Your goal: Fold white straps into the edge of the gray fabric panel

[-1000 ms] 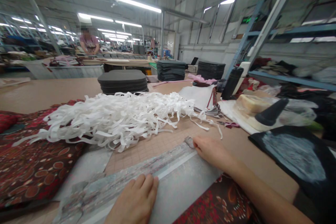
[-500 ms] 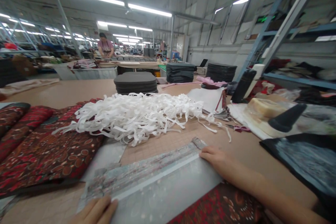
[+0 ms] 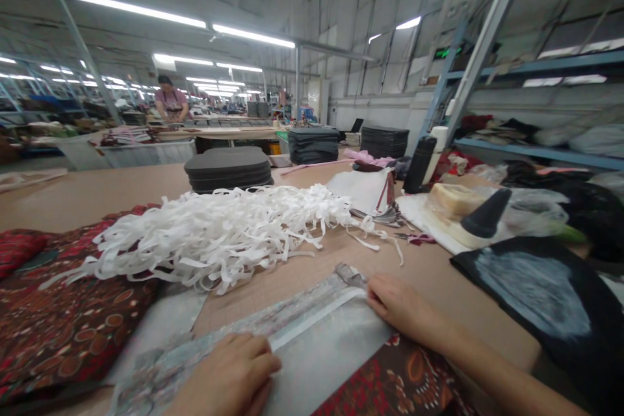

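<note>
A pale grey fabric panel (image 3: 312,357) lies slantwise before me, with a patterned grey-blue band (image 3: 253,315) along its far side. A narrow white strip (image 3: 316,315) runs along the band's edge between my hands. My left hand (image 3: 238,367) is closed over the near part of this strip, its fingertips bent down onto the cloth. At the far right end, my right hand (image 3: 397,302) has its fingers curled on the panel's edge, beside a bunched grey fold (image 3: 348,275). The undersides of both hands are hidden.
Behind the panel lies a heap of white ribbon strips (image 3: 229,231). Red-brown patterned fabric (image 3: 82,299) is at left, more (image 3: 385,380) under the panel. Dark stacked pieces (image 3: 227,169) stand farther back. A black cloth (image 3: 536,305) lies at right; a person (image 3: 171,101) stands far off.
My left hand has moved right and away from me along the white strip. My right hand stays at the panel's far end. The whole view has shifted a little to the right.
</note>
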Demonstrator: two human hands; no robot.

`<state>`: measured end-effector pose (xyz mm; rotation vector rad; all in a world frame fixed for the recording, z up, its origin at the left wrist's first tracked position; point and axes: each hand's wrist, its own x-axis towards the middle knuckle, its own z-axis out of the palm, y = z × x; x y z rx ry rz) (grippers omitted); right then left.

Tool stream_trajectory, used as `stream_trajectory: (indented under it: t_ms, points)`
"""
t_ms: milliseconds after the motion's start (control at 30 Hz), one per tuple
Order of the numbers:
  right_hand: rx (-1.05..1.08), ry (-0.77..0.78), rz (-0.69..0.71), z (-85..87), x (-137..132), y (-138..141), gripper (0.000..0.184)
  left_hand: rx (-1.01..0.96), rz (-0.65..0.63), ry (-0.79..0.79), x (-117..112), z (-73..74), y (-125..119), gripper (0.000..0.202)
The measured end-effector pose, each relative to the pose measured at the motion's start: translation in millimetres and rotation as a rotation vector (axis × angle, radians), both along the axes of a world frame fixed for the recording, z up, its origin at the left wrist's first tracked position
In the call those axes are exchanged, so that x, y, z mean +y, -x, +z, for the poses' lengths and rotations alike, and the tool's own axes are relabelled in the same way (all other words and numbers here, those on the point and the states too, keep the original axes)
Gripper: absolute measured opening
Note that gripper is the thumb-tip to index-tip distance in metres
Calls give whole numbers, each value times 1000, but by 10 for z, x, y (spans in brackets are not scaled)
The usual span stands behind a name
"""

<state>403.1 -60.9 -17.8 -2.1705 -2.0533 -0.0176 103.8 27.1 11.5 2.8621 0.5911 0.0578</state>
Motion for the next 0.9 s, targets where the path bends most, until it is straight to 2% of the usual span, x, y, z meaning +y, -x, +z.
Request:
stream_trajectory:
  t_ms: [133, 233, 333, 400, 533, 633, 767, 900]
  points:
    - [-68, -73, -34, -25, -65, 7, 13, -85, -46, 117, 141, -31, -519, 26]
    - [106, -38, -102, 47, -33, -27, 10, -161, -38, 120, 235, -115, -838, 22]
    - [343, 24, -101, 109, 63, -72, 8, -218, -26, 130, 287, -229, -1061, 20]
    - [392, 59, -84, 109, 130, -82, 5, -235, -22, 125, 298, -305, -1145, 19]
    - [328, 75, -98, 54, 189, -32, 1, -238, 14, 94, 274, -387, -1197, 18]
    - [277, 46, -86, 26, 153, 20, 7, -262, 40, 71, 236, -376, -1208, 19]
    - [191, -84, 15, 9, 36, 37, 8, -311, 84, 59, 198, -330, -1269, 15]
    - [358, -127, 24, 37, -46, 1, 5, -337, 126, 91, 196, -313, -1361, 14]
